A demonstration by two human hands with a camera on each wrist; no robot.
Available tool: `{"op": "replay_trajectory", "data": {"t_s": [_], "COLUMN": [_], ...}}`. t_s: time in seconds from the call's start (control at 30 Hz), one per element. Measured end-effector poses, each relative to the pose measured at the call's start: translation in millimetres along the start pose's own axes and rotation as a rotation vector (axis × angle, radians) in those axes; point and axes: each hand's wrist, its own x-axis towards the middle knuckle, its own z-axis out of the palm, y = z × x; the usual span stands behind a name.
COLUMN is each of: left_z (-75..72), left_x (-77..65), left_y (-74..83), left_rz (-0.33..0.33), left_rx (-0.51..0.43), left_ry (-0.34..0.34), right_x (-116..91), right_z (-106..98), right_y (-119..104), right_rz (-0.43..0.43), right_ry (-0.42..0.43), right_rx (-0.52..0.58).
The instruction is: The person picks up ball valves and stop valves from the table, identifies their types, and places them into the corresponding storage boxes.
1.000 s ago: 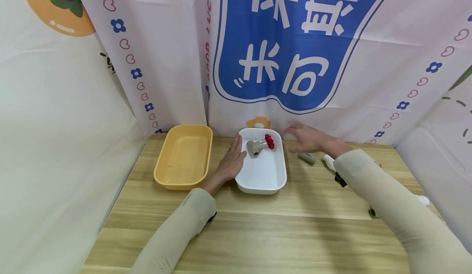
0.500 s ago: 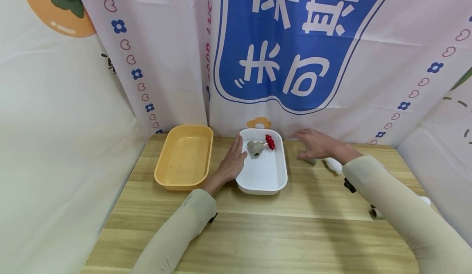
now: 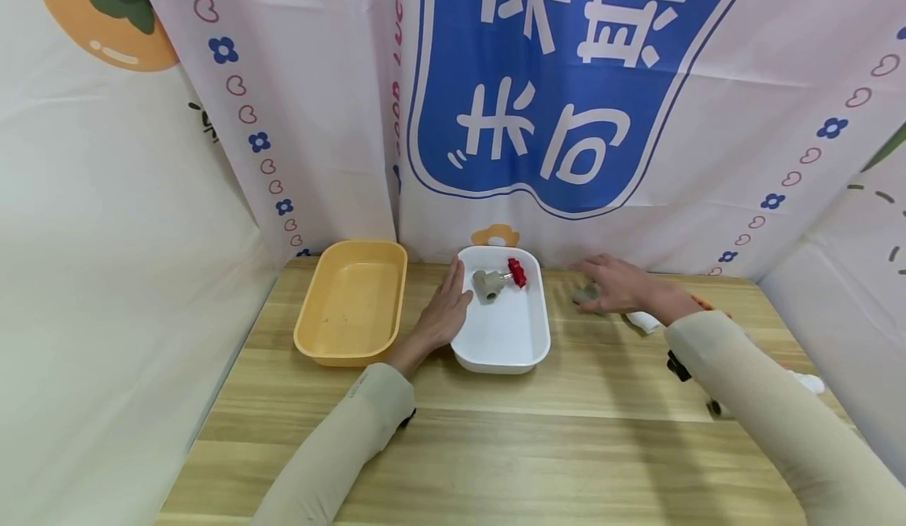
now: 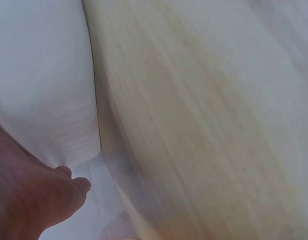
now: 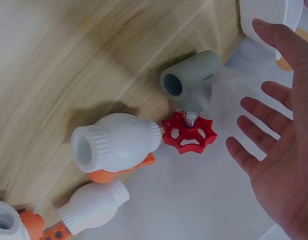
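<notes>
My left hand [image 3: 444, 306] lies with straight fingers along the left wall of the white tray [image 3: 501, 341]. In that tray sits a grey stop valve [image 3: 488, 284] with a red handwheel. My right hand [image 3: 617, 286] hovers over the table to the right of the tray, its fingers spread and holding nothing. Beneath its fingers is a second grey stop valve [image 3: 583, 296], partly covered by the hand in the head view. In the right wrist view this valve's red handwheel [image 5: 189, 134] shows, a short gap away from the fingertips.
A yellow tray [image 3: 354, 306] stands to the left of the white one. White ball valves [image 5: 119, 140] with orange handles lie right of the second stop valve. Another grey fitting [image 3: 718, 409] sits partly under the right sleeve. A printed cloth [image 3: 340, 117] hangs behind the table.
My right hand has moved right and slightly nearer from beside the white tray's rim, to over the grey stop valve. The left hand and both trays keep their places.
</notes>
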Motion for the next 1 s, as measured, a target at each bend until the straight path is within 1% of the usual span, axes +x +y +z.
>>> {"op": "replay_trajectory", "data": {"t_s": [0.17,0.3,0.6,0.77,1.0], "left_z": [-1.2,-1.2,-0.8,-1.0,-1.0], "left_x": [-2.3,-2.5,-2.2,-2.1,-0.8], "left_y": [0.7,1.0,-0.1,-0.3,-0.9], "left_rz": [0.007,0.003,0.009,0.013,0.012], "left_rx": [-0.014,-0.009,-0.012,-0.009,-0.001], "left_ry": [0.010,0.009,0.012,0.008,-0.005], "right_x": [-3,-6,-6,-5,-2], "right_z": [7,13,28,35,42], "right_y": [3,6,15,21,26], "right_rz": [0.027,0.054,0.116,0.118,0.077], "right_ry": [0.008,0.006,0.003,0.010,0.035], "right_rx": [-0.026,-0.033,-0.020,0.004,0.013]}}
